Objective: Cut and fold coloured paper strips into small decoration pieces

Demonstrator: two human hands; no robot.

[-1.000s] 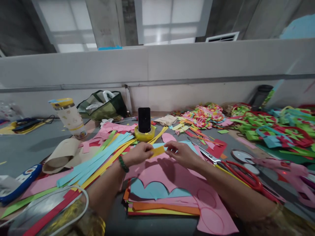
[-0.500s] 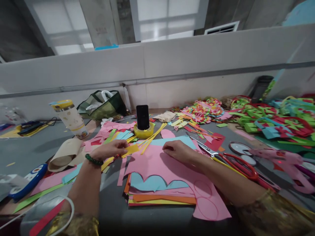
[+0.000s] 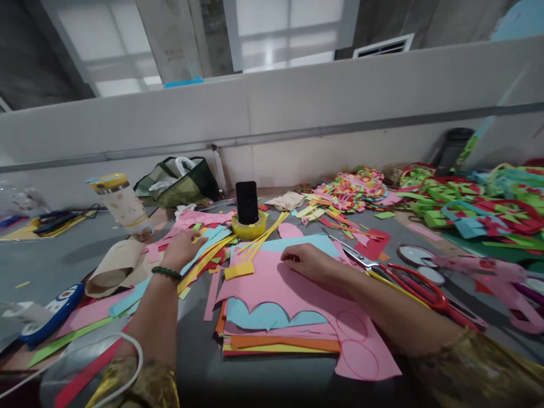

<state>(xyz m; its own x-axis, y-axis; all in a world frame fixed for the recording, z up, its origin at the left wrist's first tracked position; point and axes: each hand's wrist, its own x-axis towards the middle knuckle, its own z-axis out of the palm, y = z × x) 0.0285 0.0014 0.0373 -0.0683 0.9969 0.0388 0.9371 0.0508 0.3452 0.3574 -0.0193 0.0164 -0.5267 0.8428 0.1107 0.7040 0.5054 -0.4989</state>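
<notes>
My left hand, with a green bead bracelet, reaches over the scrap strips at left. Its thumb and fingertips are slightly apart at a small yellow-green scrap, with no firm grip visible. My right hand rests on the large pink sheet, fingers loosely curled in with nothing in them. The sheet has a scalloped cut edge and drawn circles, and lies over a stack of blue, orange and yellow paper. A short yellow paper piece lies on its left part, below several thin yellow strips.
A phone stands in a yellow holder behind the sheet. Red-handled scissors and a pink glue gun lie at right. A tumbler and paper roll are at left. Paper flowers lie behind.
My left hand has let go of the yellow paper piece, which now lies on the pink sheet. The hand has moved left and away over the scraps. My right hand stays put.
</notes>
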